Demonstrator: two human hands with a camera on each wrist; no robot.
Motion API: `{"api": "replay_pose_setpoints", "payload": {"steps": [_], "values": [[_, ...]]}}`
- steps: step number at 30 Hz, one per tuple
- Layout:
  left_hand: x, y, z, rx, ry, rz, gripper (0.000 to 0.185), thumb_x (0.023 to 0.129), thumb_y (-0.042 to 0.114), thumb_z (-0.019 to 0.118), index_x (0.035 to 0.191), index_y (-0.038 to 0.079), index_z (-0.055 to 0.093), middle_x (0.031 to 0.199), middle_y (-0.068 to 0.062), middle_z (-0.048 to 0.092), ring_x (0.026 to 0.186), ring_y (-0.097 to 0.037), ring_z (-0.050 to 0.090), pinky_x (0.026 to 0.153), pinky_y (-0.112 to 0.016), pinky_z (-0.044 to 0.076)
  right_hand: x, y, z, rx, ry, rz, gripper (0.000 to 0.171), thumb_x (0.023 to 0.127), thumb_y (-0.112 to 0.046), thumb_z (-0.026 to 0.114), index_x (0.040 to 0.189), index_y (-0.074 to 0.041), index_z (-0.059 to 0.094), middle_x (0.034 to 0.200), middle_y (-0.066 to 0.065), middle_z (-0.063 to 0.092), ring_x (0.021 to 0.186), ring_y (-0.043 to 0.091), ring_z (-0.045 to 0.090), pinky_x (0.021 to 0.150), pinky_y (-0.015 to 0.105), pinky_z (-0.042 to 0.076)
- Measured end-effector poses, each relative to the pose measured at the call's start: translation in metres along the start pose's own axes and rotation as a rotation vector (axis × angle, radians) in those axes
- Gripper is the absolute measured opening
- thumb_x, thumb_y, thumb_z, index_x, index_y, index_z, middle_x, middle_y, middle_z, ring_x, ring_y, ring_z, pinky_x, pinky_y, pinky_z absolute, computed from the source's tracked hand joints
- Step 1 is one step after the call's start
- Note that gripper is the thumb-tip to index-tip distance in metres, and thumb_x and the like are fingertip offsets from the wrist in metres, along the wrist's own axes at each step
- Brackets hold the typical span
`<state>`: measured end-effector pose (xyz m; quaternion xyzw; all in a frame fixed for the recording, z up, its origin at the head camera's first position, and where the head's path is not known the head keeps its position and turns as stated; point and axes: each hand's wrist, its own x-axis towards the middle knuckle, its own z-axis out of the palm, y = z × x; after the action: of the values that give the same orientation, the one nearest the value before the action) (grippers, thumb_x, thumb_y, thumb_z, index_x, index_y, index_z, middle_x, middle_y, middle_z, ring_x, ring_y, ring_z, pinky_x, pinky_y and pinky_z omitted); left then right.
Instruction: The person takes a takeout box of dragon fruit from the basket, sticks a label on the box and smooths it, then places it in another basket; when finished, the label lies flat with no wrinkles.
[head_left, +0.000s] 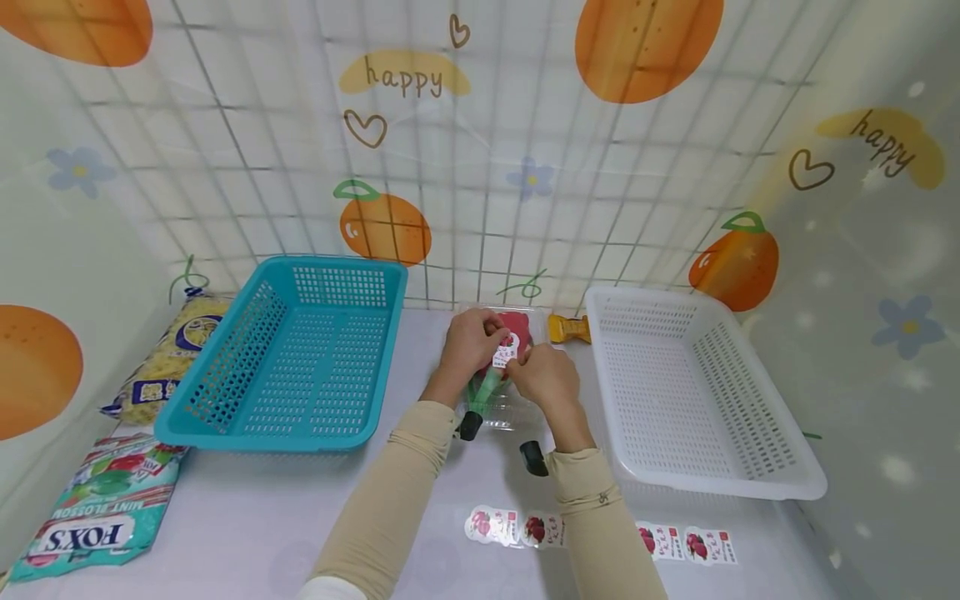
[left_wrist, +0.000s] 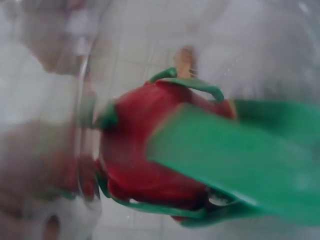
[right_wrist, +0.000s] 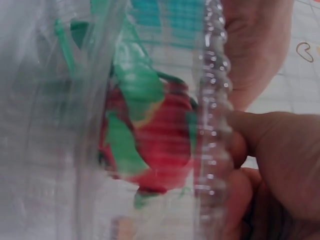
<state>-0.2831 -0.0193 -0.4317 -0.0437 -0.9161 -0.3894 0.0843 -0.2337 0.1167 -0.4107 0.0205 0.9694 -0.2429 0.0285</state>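
A small white sticker [head_left: 505, 353] with a red fruit picture lies between my two hands, over a clear plastic box [head_left: 510, 412]. My left hand [head_left: 467, 343] pinches its upper edge. Its lower right corner is between the thumb and finger of my right hand [head_left: 547, 377]. Inside the box sits a dragon fruit [head_left: 514, 322], red with green leaf tips; the wrist views show the fruit [left_wrist: 145, 145] through the plastic. Along the box's ridged rim [right_wrist: 212, 110], the right fingers [right_wrist: 242, 192] appear close up. Whether the sticker touches the lid cannot be told.
A teal basket [head_left: 322, 375] stands left, a white basket [head_left: 652, 375] right. Beside the white one lies a yellow-wrapped piece [head_left: 568, 328]. Stickers [head_left: 491, 525] lie along the front. Two bags, a noodle-like pack [head_left: 168, 358] and a FOX'S bag [head_left: 105, 508], are far left.
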Motion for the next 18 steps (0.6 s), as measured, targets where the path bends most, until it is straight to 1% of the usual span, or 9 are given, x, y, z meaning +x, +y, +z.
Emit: {"api": "replay_pose_setpoints", "payload": {"steps": [6, 9, 13, 18], "values": [[-0.003, 0.0055, -0.0013, 0.082, -0.088, 0.025, 0.024, 0.089, 0.028, 0.079, 0.103, 0.01, 0.071, 0.103, -0.009, 0.064, 0.094, -0.023, 0.059, 0.083, -0.037, 0.053, -0.0016, 0.0014, 0.0001, -0.013, 0.026, -0.019, 0.045, 0.09, -0.028, 0.061, 0.049, -0.017, 0.047, 0.051, -0.003, 0.04, 0.055, 0.019, 0.046, 0.045, 0.028, 0.023], [-0.0044, 0.0075, -0.0029, 0.105, -0.116, 0.029, 0.028, 0.087, 0.03, 0.081, 0.104, 0.011, 0.069, 0.105, -0.009, 0.062, 0.095, -0.023, 0.058, 0.083, -0.036, 0.053, -0.0021, 0.0014, 0.0, -0.017, 0.022, -0.005, 0.044, 0.089, -0.028, 0.06, 0.049, -0.015, 0.048, 0.051, -0.002, 0.042, 0.054, 0.02, 0.048, 0.045, 0.028, 0.025], [-0.0053, 0.006, -0.0052, 0.093, -0.152, 0.035, 0.035, 0.084, 0.032, 0.085, 0.107, 0.012, 0.067, 0.107, -0.008, 0.06, 0.097, -0.023, 0.056, 0.083, -0.035, 0.052, -0.0021, 0.001, -0.0002, -0.021, 0.005, 0.014, 0.043, 0.089, -0.028, 0.06, 0.05, -0.015, 0.051, 0.051, -0.001, 0.044, 0.056, 0.022, 0.05, 0.045, 0.028, 0.028], [-0.0055, 0.004, -0.0088, 0.096, -0.197, 0.056, 0.046, 0.083, 0.033, 0.086, 0.118, 0.011, 0.066, 0.108, -0.007, 0.058, 0.098, -0.022, 0.054, 0.085, -0.033, 0.052, -0.0021, 0.001, -0.0016, -0.025, 0.008, 0.012, 0.043, 0.09, -0.029, 0.061, 0.049, -0.015, 0.054, 0.051, -0.001, 0.047, 0.056, 0.022, 0.052, 0.045, 0.029, 0.028]]}}
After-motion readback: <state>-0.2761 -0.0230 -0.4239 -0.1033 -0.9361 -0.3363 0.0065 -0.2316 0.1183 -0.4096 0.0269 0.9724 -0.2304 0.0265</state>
